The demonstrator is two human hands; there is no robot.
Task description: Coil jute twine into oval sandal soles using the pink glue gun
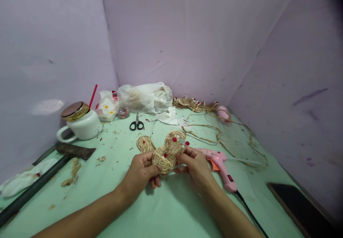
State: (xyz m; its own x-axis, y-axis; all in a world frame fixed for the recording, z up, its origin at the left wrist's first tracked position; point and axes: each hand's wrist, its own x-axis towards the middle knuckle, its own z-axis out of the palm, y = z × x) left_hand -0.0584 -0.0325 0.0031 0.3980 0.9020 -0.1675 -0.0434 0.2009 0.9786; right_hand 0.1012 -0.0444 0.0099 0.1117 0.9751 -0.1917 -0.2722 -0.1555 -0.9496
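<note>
Between my hands is a woven straw piece [169, 151], shaped in rounded lobes of coiled cord and dotted with red, white and pale beads. My left hand [143, 170] pinches its lower left lobe, thumb on top. On the other side, my right hand [194, 164] grips its right edge with thumb and fingers. Just behind it on the table lies a smaller coiled straw piece [145, 143] with one red bead. A pink glue gun [221, 164] with an orange trigger and a lit red light rests beside my right hand.
Left stand a hammer [76, 151] and a lidded white mug [85, 125]. Small black-handled scissors [137, 123], a plastic bag [147, 97] and beaded straw pieces [189, 104] lie at the back. Loose straw cord [205, 138] trails rightward. A dark phone-like slab [297, 209] lies front right.
</note>
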